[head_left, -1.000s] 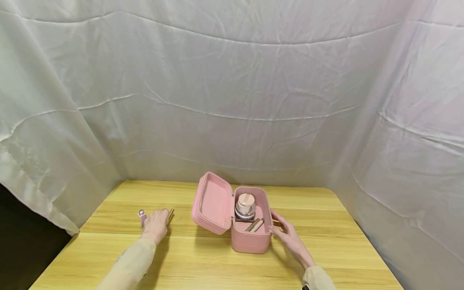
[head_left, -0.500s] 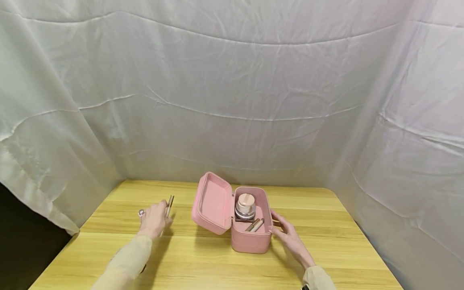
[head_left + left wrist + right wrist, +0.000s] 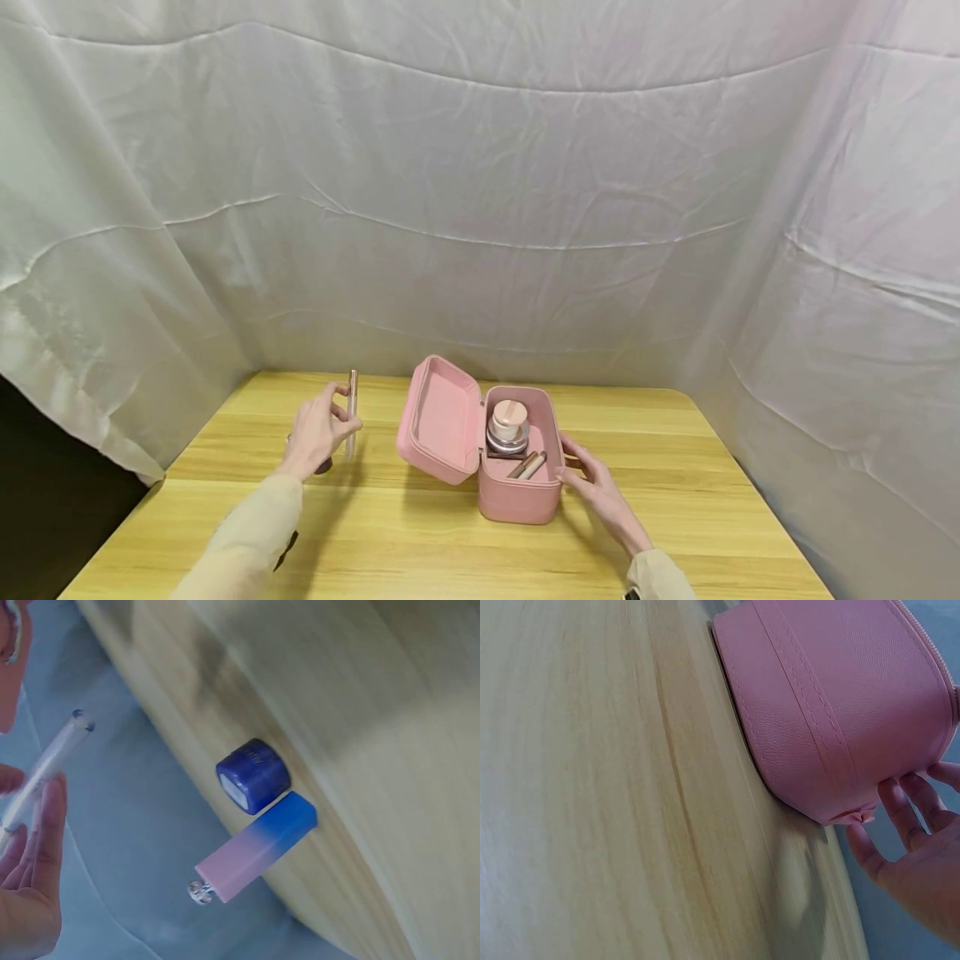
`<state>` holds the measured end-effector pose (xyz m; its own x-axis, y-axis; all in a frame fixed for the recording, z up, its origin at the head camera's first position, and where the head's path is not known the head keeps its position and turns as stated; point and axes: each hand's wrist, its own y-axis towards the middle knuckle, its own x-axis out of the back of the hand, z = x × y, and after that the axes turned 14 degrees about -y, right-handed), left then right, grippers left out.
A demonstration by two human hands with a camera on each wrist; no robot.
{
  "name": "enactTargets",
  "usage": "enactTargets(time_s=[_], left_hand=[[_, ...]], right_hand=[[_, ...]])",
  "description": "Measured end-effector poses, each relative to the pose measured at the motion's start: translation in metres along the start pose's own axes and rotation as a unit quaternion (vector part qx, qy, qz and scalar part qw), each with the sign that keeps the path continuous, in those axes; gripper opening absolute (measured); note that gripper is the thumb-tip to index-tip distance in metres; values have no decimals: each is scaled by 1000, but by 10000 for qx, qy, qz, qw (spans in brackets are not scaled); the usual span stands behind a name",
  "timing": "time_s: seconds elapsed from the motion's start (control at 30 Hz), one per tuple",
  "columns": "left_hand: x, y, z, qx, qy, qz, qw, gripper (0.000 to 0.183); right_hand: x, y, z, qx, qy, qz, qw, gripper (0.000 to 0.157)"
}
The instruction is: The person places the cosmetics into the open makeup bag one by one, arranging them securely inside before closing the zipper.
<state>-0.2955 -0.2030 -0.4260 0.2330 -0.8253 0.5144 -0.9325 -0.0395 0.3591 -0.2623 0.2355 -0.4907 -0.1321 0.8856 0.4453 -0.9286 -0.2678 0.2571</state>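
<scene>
My left hand (image 3: 313, 433) pinches a slim clear cosmetic tube (image 3: 352, 402) with a rose-gold cap, held upright above the table, left of the pink makeup case (image 3: 517, 506). The case stands with its lid (image 3: 446, 421) folded out to the left. Inside are a round cream-topped jar (image 3: 510, 413), a silver-rimmed round container (image 3: 507, 443) below it and two slim tubes (image 3: 532, 467). My right hand (image 3: 600, 496) rests its fingertips on the right side of the case, and the right wrist view shows the fingers (image 3: 904, 817) against its pink wall.
Under my left hand, a dark blue jar (image 3: 253, 776) and a pink-to-blue tube (image 3: 256, 846) with a silver knob sit side by side on the wooden table (image 3: 420, 550). Pale cloth (image 3: 480, 183) hangs behind and on both sides.
My left hand has lifted the slim tube off the table and turned it upright, with the wrist shifting slightly left. The right hand and the case stay put.
</scene>
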Motion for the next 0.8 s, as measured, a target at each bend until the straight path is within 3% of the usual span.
enactTargets(time_s=[0.33,0.57,0.8], left_hand=[[4,6,-17,-184,-512,-763,9956,42],[4,9,-32,-423,-1271,-1407,9809,38],[-1,9,-52,-797,-1742,-1590,9685,38]], right_hand=[[-1,0,-1,-149,10,-54,9999,63],[-1,0,-2,-204,-14,-66,9998,64],[-1,1,-2,-181,-35,-50,9998,63]])
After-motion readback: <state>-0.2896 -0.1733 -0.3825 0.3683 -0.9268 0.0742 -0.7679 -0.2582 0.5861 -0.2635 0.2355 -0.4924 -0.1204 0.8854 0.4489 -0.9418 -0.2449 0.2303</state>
